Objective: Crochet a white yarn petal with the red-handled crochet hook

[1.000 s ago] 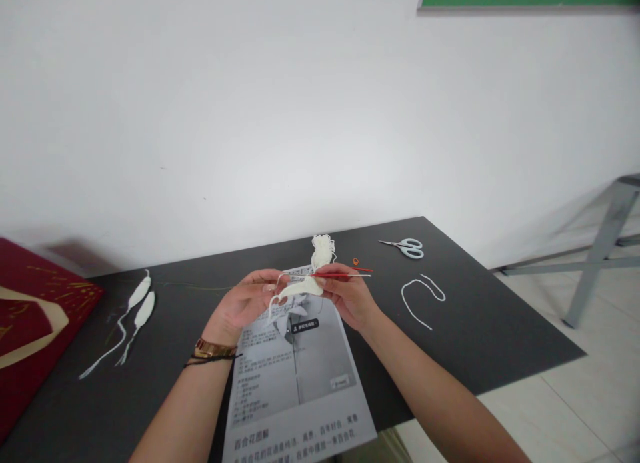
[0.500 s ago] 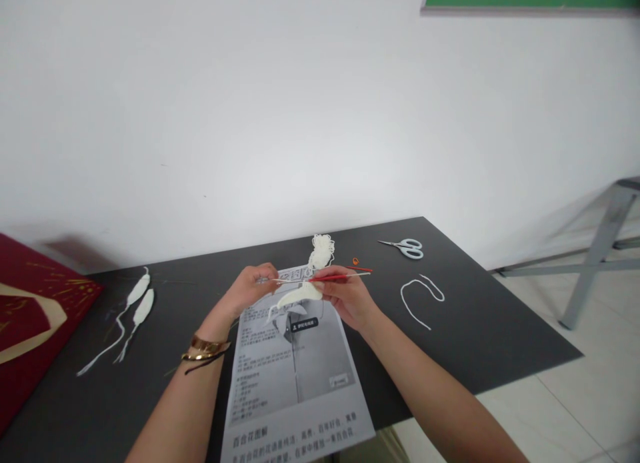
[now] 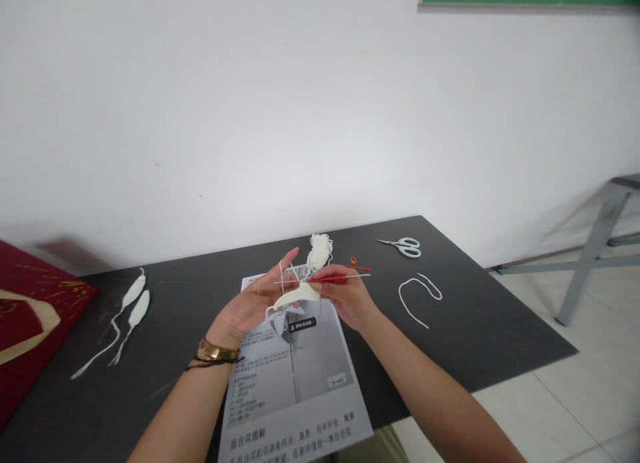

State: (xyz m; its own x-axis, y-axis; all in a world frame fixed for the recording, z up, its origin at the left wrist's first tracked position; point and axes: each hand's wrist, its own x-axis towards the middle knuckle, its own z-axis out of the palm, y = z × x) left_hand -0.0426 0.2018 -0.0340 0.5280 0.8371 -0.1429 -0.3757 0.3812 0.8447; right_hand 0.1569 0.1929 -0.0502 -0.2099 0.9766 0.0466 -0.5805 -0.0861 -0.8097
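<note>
My left hand (image 3: pixel 260 296) is open, its fingers stretched out, with white yarn (image 3: pixel 281 278) looped over them. My right hand (image 3: pixel 345 295) is closed on a crochet hook (image 3: pixel 330 278) with a red grip, and its thin shaft points left toward my left hand. Pinched at the same fingertips is the right end of a curved, off-white crocheted piece (image 3: pixel 295 294), which hangs below the hook. Both hands are above a printed pattern sheet (image 3: pixel 320 410). Behind them lies a loose bundle of off-white yarn (image 3: pixel 320 250).
Two finished white leaf-shaped pieces (image 3: pixel 139 308) with yarn tails lie at left, near a red bag (image 3: pixel 30 303). Scissors (image 3: pixel 406 247), a cut yarn length (image 3: pixel 410 303), an orange stitch marker (image 3: pixel 353 260) and a red stick (image 3: pixel 359 268) lie on the black table (image 3: pixel 465 330).
My left hand has turned and spread its fingers, with yarn now looped over them; before, it pinched the strand. My right hand keeps its hold on the hook and crocheted piece.
</note>
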